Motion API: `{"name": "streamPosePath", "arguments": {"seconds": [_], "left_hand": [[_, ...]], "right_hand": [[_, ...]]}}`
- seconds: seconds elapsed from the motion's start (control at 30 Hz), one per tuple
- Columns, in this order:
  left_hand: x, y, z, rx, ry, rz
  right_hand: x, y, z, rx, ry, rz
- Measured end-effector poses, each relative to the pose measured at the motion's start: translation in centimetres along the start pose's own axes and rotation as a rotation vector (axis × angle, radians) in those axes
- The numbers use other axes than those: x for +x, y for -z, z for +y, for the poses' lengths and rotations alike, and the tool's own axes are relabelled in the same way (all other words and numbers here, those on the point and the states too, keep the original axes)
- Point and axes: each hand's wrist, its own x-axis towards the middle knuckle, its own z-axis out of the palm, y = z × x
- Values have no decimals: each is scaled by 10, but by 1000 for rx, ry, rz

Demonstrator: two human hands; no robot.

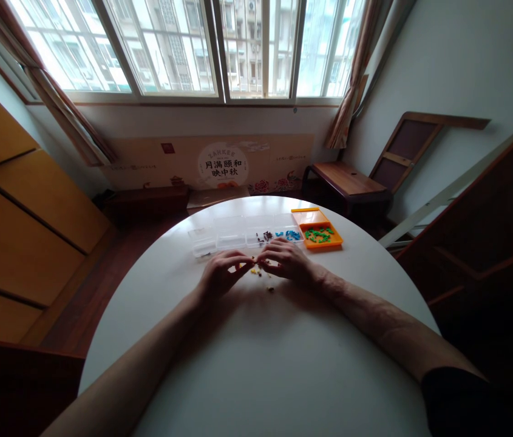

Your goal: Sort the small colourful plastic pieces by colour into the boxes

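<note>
Both hands meet over the middle of the white table, thumbs and fingertips almost touching. My left hand (pixel 223 272) is closed in a pinch, and my right hand (pixel 286 260) pinches from the other side. Whatever lies between the fingertips is too small to name. Small yellow and dark pieces (pixel 256 271) are scattered just beneath the fingers, and a dark bit (pixel 270 289) lies nearer me. Behind the hands is a clear compartment box (pixel 231 241). Its right-hand compartments hold dark pieces (pixel 267 236) and blue pieces (pixel 291 235).
An orange case (pixel 324 245) with its lid raised holds several green pieces (pixel 319 235), right of the clear box. The round white table (pixel 256 364) has its far edge just beyond them. A wooden chair (pixel 351 179) stands behind, under the window.
</note>
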Motion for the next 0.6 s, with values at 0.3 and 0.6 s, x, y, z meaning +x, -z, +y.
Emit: {"name": "streamPosePath", "arguments": {"seconds": [0.3, 0.6], "left_hand": [[0, 0, 4, 120, 22, 8], [-1, 0, 7, 226, 4, -41]], "right_hand": [[0, 0, 11, -178, -327, 309], [-3, -4, 13, -210, -378, 175]]}}
